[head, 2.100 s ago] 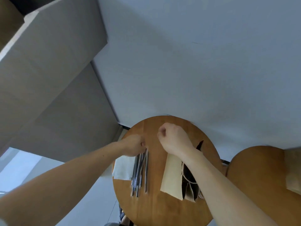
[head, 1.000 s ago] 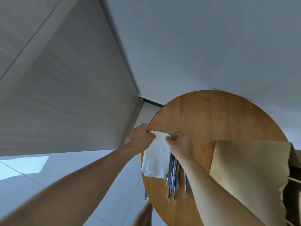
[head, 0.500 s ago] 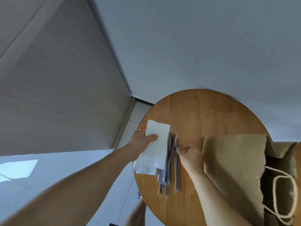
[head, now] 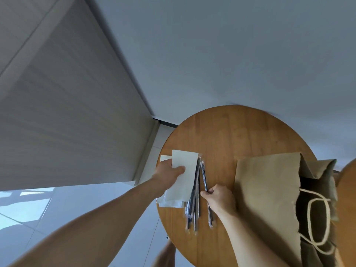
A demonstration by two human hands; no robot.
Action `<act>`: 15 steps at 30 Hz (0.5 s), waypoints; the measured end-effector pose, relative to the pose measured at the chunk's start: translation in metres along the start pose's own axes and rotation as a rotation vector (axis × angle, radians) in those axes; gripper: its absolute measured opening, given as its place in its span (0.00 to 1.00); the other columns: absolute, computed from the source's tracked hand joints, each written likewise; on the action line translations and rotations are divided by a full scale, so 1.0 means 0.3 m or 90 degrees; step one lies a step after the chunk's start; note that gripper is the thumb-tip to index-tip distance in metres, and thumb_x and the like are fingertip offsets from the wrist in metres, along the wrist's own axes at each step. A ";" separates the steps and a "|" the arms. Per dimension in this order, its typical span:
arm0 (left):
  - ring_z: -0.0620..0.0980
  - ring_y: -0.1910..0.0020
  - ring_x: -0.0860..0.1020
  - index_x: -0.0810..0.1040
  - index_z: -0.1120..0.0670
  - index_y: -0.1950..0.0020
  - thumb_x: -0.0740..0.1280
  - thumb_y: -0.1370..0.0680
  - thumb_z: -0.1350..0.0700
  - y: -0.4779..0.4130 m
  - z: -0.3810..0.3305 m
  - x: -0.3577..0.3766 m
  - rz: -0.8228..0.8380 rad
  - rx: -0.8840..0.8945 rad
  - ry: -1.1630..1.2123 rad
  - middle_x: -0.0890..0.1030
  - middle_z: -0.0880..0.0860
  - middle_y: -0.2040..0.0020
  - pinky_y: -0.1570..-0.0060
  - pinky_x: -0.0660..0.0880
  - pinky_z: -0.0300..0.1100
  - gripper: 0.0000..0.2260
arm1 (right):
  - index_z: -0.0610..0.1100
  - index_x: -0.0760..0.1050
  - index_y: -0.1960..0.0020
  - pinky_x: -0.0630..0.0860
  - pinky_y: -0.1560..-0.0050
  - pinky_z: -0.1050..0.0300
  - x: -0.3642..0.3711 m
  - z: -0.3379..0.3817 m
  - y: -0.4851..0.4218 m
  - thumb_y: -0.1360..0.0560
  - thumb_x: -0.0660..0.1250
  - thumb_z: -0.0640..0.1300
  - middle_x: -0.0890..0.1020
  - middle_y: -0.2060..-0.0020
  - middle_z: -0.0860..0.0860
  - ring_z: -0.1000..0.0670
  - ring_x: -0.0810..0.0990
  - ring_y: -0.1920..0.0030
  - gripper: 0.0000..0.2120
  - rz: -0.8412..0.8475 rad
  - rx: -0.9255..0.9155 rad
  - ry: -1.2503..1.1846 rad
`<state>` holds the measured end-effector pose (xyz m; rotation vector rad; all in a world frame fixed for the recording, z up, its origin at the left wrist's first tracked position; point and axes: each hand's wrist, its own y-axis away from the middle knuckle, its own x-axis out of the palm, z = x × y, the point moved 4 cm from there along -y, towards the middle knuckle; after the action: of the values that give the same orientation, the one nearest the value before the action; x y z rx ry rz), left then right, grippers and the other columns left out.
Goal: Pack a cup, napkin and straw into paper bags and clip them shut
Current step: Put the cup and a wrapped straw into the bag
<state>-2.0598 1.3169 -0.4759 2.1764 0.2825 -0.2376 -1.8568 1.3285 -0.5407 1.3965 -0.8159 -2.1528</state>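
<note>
The left hand (head: 168, 175) grasps a napkin (head: 185, 178) — the right hand (head: 220, 198) pinches one straw (head: 204, 177) beside the paper bag (head: 265, 189).

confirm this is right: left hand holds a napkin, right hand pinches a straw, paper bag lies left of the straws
No: the head view shows the paper bag lying right of the straws. The left hand does hold a napkin, and the right hand pinches a straw.

A round wooden tabletop (head: 240, 132) stands by a plain grey-white wall (head: 231, 54). Left of it runs a pale wood-grain panel (head: 67, 122). Below, glossy pale floor tiles (head: 28, 209) reflect bright light. Another wooden top (head: 349, 189) shows at the right edge.
</note>
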 end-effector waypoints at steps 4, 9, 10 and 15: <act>0.55 0.45 0.80 0.76 0.55 0.36 0.66 0.19 0.52 0.012 -0.024 0.007 -0.002 0.014 -0.039 0.81 0.54 0.42 0.42 0.78 0.51 0.14 | 0.47 0.77 0.62 0.75 0.63 0.55 -0.027 0.002 0.031 0.25 0.70 0.55 0.79 0.70 0.54 0.53 0.78 0.66 0.13 -0.049 -0.009 -0.078; 0.55 0.45 0.79 0.74 0.54 0.34 0.64 0.18 0.53 0.041 -0.087 0.011 -0.030 0.055 -0.058 0.80 0.54 0.42 0.47 0.78 0.47 0.13 | 0.50 0.75 0.60 0.78 0.58 0.55 -0.142 0.062 0.109 0.25 0.69 0.55 0.80 0.67 0.57 0.51 0.81 0.61 0.11 -0.157 -0.030 -0.234; 0.55 0.45 0.79 0.74 0.54 0.35 0.63 0.18 0.53 0.054 -0.109 0.018 -0.021 0.068 -0.048 0.80 0.54 0.43 0.45 0.78 0.48 0.13 | 0.50 0.76 0.60 0.78 0.59 0.55 -0.171 0.089 0.129 0.25 0.70 0.55 0.81 0.68 0.55 0.52 0.81 0.62 0.11 -0.163 -0.054 -0.296; 0.59 0.48 0.82 0.79 0.54 0.41 0.64 0.21 0.57 0.156 -0.271 0.043 0.059 0.109 0.079 0.83 0.57 0.47 0.47 0.81 0.53 0.10 | 0.52 0.79 0.61 0.76 0.65 0.66 -0.355 0.232 0.229 0.27 0.73 0.52 0.82 0.69 0.56 0.58 0.81 0.66 0.07 -0.178 -0.183 -0.418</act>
<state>-2.0286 1.3581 -0.3964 2.3712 0.2369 -0.0773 -1.8759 1.3638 -0.4020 0.6836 -0.5007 -2.8658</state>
